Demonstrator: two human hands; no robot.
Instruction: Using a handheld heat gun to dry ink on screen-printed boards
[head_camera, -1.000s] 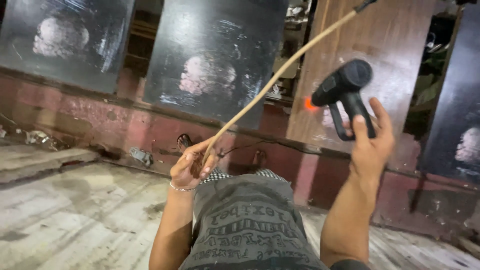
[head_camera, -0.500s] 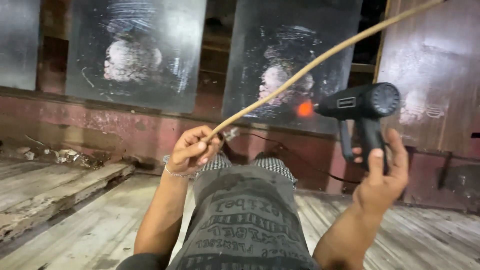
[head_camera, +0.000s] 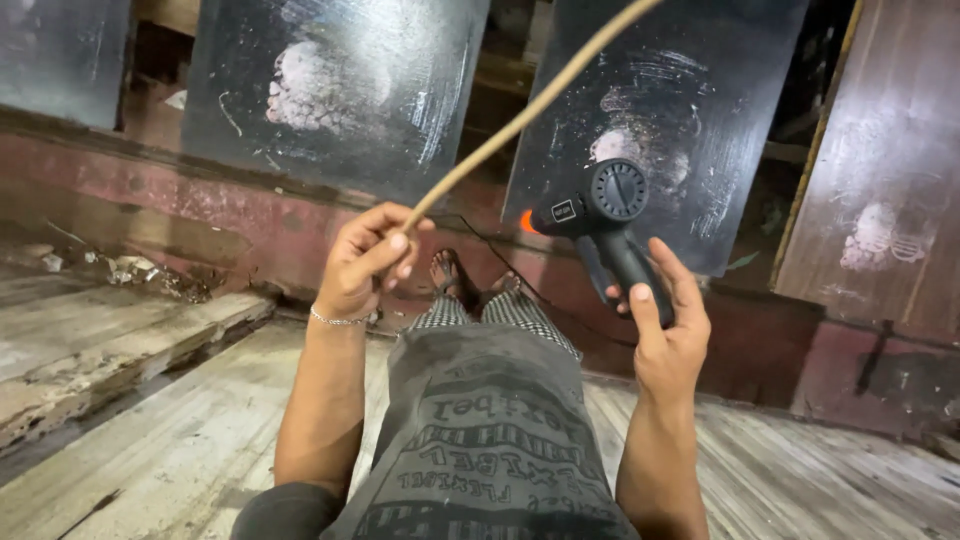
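left hand (head_camera: 365, 262): grip closed around the lower end of the cane rod (head_camera: 520, 112), which rises up and right from the fist. right hand (head_camera: 668, 330): grip wrapped on the handle of the black heat gun (head_camera: 600, 215); its glowing nozzle points left, apparently just below the rod.

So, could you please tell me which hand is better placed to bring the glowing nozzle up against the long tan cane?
Probably the right hand: it grips the black heat gun, whose orange-glowing nozzle points toward the long tan cane. The left hand is closed around the cane's lower end, holding it.
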